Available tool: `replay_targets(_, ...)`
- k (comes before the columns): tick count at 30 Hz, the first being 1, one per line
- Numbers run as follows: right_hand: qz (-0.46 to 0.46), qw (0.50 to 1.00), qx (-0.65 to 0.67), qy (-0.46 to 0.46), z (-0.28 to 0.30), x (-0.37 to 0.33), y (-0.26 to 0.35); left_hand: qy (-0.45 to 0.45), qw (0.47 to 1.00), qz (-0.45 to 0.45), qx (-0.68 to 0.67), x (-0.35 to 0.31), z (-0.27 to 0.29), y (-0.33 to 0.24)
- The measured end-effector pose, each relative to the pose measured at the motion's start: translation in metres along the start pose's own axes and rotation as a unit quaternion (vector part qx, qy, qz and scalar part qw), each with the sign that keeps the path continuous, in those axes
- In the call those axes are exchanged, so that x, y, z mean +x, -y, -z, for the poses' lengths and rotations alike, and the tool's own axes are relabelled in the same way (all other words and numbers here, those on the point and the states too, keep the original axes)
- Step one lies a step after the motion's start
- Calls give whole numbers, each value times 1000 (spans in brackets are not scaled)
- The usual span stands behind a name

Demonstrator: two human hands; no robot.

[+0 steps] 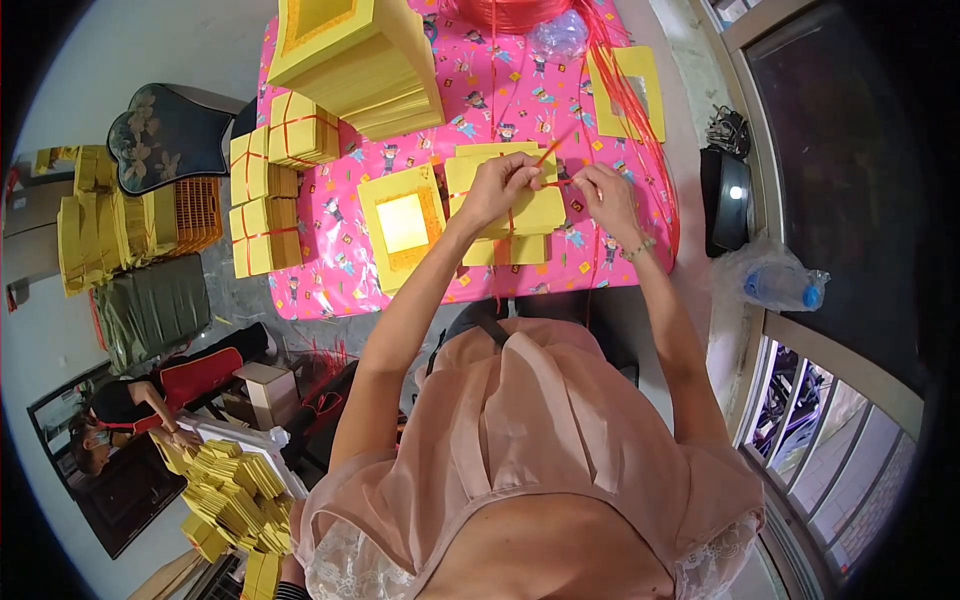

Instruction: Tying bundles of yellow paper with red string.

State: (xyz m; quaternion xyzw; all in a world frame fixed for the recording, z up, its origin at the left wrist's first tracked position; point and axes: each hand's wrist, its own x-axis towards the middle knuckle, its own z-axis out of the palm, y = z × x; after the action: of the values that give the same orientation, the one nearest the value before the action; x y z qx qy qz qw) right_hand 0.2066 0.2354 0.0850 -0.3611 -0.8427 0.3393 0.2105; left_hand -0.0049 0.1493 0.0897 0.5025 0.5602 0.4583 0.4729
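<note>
A stack of yellow paper point(535, 212) lies on the pink patterned tablecloth, and red string point(548, 153) crosses over it. My left hand point(503, 187) rests over the stack with its fingers pinched on the string. Just past the stack's right edge, my right hand point(610, 203) pinches the same string, which runs between the two hands. More yellow paper shows beneath and behind this stack. To its left lies yellow paper with an orange-bordered pale square point(402, 222) on top, touched by neither hand.
A tall yellow paper stack point(400, 90) and tied bundles point(265, 235) stand at the left. Behind are a coil of red string point(512, 12), crumpled clear plastic point(558, 38) and a yellow sheet point(650, 95). Another person point(145, 400) handles yellow paper at the lower left.
</note>
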Motion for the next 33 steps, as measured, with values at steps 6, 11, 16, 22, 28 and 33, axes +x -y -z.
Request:
replay_targets(6,210,954,-194,-87,11,7,44,14,998,51,-35,6,1,-1)
replay_targets(11,270,933,-210,-109,5,24,51,65,985,41,156,13,-1,-7)
replay_targets(16,228,954,-177,-81,1,27,47,-17,995,18,97,9,-9,6)
replay_targets(22,158,975,-157,-11,0,10,36,-30,998,27,45,13,-6,19)
replay_targets(28,142,977,-158,14,-5,-6,46,-6,999,43,-16,15,-2,21)
replay_targets(33,48,999,6,7,-9,4,28,8,999,42,33,8,-5,-5)
